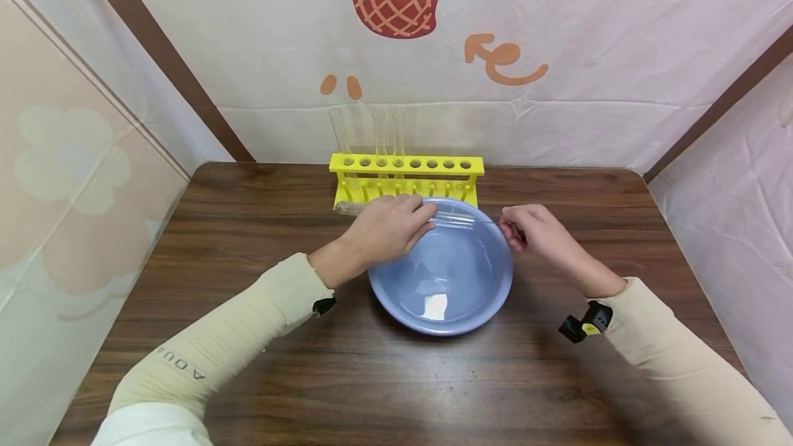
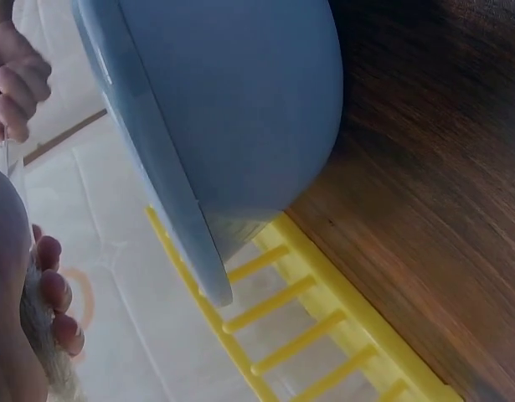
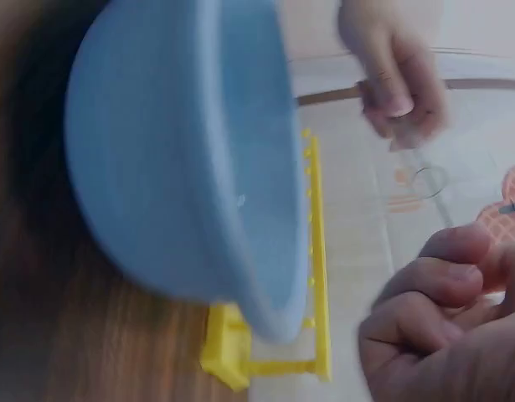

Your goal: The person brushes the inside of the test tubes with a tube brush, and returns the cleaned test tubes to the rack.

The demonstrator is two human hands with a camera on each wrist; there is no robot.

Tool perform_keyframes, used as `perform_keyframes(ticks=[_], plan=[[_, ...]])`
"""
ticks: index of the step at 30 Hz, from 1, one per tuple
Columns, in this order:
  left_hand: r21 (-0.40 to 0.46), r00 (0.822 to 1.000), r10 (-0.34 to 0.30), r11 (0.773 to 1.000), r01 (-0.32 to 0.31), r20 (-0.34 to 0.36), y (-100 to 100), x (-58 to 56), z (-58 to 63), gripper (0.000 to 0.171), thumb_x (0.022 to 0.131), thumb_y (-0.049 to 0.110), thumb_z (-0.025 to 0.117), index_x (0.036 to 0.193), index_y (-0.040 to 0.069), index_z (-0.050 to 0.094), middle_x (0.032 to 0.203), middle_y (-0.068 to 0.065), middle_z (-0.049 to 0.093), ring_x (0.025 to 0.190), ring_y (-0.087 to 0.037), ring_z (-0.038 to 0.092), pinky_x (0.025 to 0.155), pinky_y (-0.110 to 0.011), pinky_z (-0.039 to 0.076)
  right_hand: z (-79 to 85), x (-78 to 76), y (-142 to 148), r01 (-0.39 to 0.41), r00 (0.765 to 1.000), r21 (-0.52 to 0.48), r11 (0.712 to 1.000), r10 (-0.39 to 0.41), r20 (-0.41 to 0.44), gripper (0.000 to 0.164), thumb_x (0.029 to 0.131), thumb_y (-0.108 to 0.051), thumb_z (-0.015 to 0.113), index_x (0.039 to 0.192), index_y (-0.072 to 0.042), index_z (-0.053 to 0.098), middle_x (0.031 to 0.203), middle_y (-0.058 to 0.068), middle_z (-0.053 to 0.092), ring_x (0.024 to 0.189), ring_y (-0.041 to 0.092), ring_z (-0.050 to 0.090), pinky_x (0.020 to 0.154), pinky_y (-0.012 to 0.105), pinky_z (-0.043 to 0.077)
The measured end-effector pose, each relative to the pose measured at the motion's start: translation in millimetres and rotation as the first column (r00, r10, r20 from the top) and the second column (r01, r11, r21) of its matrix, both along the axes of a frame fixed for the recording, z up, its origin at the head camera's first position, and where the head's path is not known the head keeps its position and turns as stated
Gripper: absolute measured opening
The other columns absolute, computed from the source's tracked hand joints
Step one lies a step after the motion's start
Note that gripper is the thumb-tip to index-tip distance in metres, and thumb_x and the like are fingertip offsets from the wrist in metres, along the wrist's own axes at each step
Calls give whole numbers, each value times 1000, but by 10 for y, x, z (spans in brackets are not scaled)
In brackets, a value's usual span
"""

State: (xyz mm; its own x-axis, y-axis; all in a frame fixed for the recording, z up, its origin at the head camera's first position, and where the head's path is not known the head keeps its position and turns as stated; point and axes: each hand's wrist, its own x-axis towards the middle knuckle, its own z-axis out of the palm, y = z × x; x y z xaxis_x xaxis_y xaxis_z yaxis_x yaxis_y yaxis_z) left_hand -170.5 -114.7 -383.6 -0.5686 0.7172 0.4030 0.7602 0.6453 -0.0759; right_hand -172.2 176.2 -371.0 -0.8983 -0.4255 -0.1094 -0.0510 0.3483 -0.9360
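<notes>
In the head view my left hand grips a clear glass test tube, lying nearly level over the back of a blue basin. Pale, fuzzy brush bristles show past the left side of that hand; whether they sit inside the glass I cannot tell. A thin wire runs out of the tube's right end to my right hand, whose curled fingers pinch it beside the basin's right rim. The right wrist view shows the tube's round mouth between both hands. My left palm hides the tube's middle.
Behind the basin stands a yellow test tube rack with several pegs, holding 3 upright glass tubes at its left part. All rests on a dark wooden table. A printed cloth hangs behind the table.
</notes>
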Motion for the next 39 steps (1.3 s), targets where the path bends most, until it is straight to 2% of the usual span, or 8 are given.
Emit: perform_keyframes(ticks=[2, 4, 7, 9, 17, 23, 30, 39], plan=[[-5, 1000, -4, 1000, 4, -10, -1, 1, 9, 21, 105, 30, 58, 109, 10, 61, 83, -4, 58, 65, -18, 56, 55, -30, 47, 18, -9, 13, -28, 981, -56, 998, 38, 192, 34, 103, -14, 39, 73, -2, 50, 59, 0, 42, 52, 9, 36, 49, 23, 26], [-10, 1000, -6, 1000, 6, -21, -3, 1, 12, 21, 105, 31, 58, 109, 11, 61, 82, -4, 57, 65, -18, 57, 55, -30, 47, 23, -13, 30, -48, 939, -114, 992, 83, 333, 31, 101, -12, 37, 72, -6, 47, 58, -3, 39, 51, 8, 33, 50, 23, 21], [-10, 1000, -15, 1000, 14, -27, -6, -6, 8, 20, 103, 30, 62, 109, 11, 61, 81, -3, 57, 65, -18, 57, 54, -30, 46, 19, -20, 53, -57, 893, -186, 981, 133, 429, 30, 100, -9, 35, 72, -9, 45, 58, -6, 34, 51, 6, 27, 51, 23, 16], [-7, 999, -25, 1000, 24, -30, -9, -15, 3, 20, 102, 30, 64, 108, 12, 60, 80, -3, 56, 64, -18, 56, 53, -30, 46, 17, -24, 58, -50, 891, -212, 976, 140, 431, 29, 99, -7, 34, 72, -10, 44, 60, -7, 32, 52, 6, 25, 51, 23, 14], [-2, 997, -28, 1000, 28, -67, -62, -35, 2, 20, 102, 31, 63, 106, 11, 60, 72, -3, 52, 56, -17, 51, 48, -28, 42, 27, -26, 78, -98, 966, -135, 986, 127, 225, 26, 101, -6, 40, 77, -3, 49, 65, -3, 38, 57, 9, 32, 52, 26, 19], [-8, 995, -58, 998, 57, -80, -23, -32, 20, 22, 102, 32, 63, 104, 11, 58, 70, -3, 51, 54, -17, 50, 46, -27, 41, 8, -22, 171, -126, 985, -95, 988, 136, 107, 26, 102, -5, 42, 78, 6, 47, 65, -1, 39, 58, 13, 32, 54, 35, 20], [-24, 999, -37, 999, 36, -38, -20, -29, 39, 22, 103, 33, 61, 105, 12, 58, 69, -2, 51, 54, -16, 50, 46, -26, 40, -26, -2, 239, -143, 986, -11, 990, 142, -83, 22, 103, -3, 48, 82, 2, 55, 69, 2, 47, 63, 14, 43, 55, 29, 35], [-5, 998, -54, 999, 54, -42, -45, -18, 36, 21, 102, 32, 63, 103, 11, 57, 69, -2, 51, 54, -17, 51, 46, -29, 42, -115, -33, 355, -159, 941, 92, 983, 179, -287, 23, 105, -3, 52, 83, -8, 59, 71, 4, 52, 64, 17, 49, 58, 29, 41]])
